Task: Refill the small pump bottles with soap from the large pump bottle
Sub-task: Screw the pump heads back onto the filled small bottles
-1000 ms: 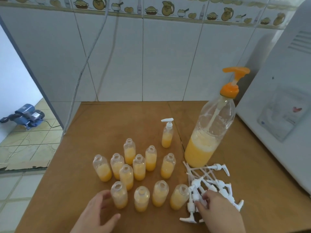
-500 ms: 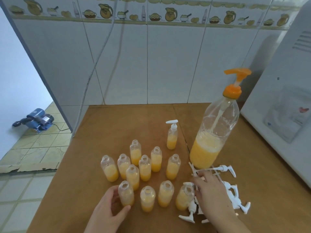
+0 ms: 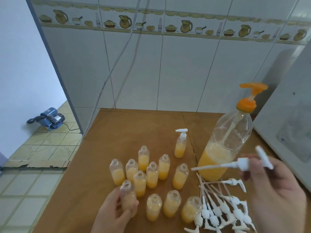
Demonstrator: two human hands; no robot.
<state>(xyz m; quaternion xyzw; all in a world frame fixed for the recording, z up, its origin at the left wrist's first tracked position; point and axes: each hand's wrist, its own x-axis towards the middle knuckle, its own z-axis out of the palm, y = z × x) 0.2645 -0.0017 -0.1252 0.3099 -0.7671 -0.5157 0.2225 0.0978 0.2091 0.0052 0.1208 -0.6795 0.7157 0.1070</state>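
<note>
The left hand (image 3: 114,214) curls its fingers round an uncapped small bottle (image 3: 128,197) of yellow soap at the near edge of the cluster of open small bottles (image 3: 152,175) on the brown surface (image 3: 117,132). The right hand (image 3: 276,190) pinches a white pump head (image 3: 242,163), its tube pointing left in front of the large pump bottle (image 3: 225,145). More loose pump heads (image 3: 222,211) lie just right of the cluster; one capped small bottle (image 3: 180,143) stands behind it.
</note>
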